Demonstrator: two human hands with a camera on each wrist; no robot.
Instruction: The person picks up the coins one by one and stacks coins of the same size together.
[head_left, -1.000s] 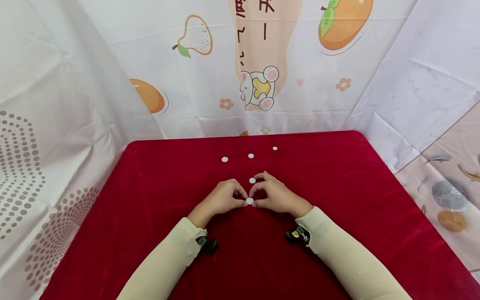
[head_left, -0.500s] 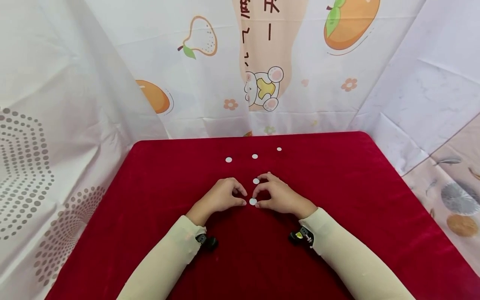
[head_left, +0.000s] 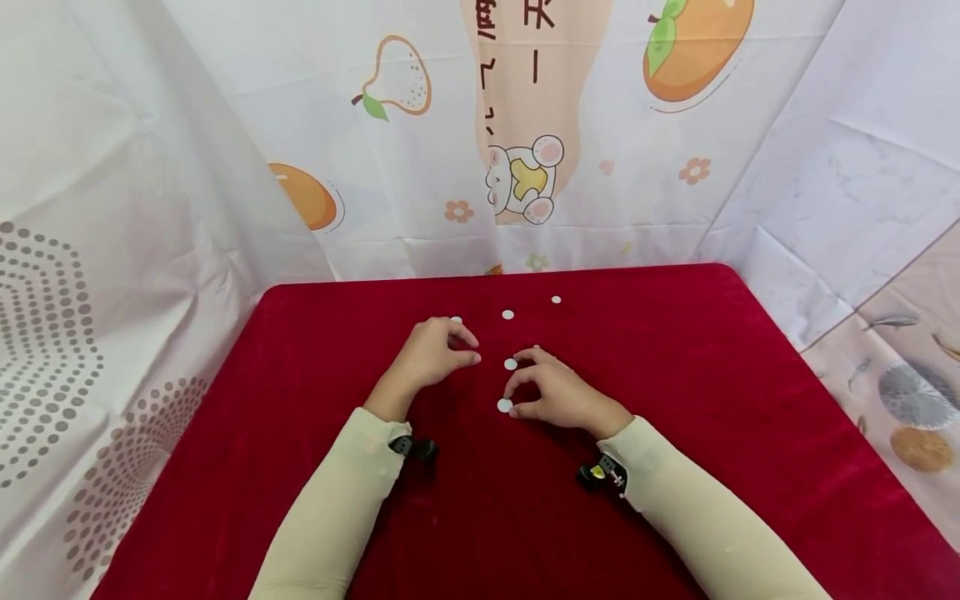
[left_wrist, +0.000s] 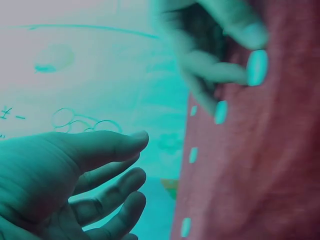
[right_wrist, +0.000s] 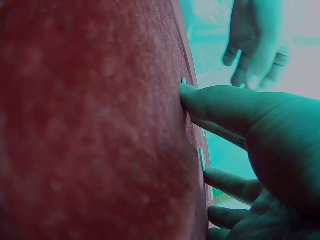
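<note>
Head view. Table draped in red velvety cloth (head_left: pixel 675 400), napped and faintly creased, its far corners rounded. Five small flat white discs lie on it, round and matte. Nearest disc (head_left: pixel 504 405) touches the thumb tip of the right hand (head_left: pixel 558 392), which rests on the cloth with fingers curled in a loose arch, pinching nothing. Second disc (head_left: pixel 511 364) sits just beyond it, by the right forefinger. Left hand (head_left: pixel 431 354) is farther up the cloth, fingers loosely bent, holding nothing, its fingertips over the left disc of the far row (head_left: pixel 456 319), which is mostly hidden. Middle far disc (head_left: pixel 507 314) and right far disc (head_left: pixel 556 299) lie apart, near the back edge. Wide bare cloth to either side and toward the person. Cream sleeves cover both forearms. Thin white printed sheets (head_left: pixel 225 167), crinkled, hang close behind and left.

Left wrist view. Colours shifted teal. Left palm (left_wrist: pixel 65 185) open, fingers relaxed and spread, clear of the cloth. Discs show as a line of thin ovals along the cloth.

Right wrist view. Right thumb (right_wrist: pixel 220 107) pressed flat to the coarse-looking nap; a disc edge (right_wrist: pixel 202 159) shows just below it.
</note>
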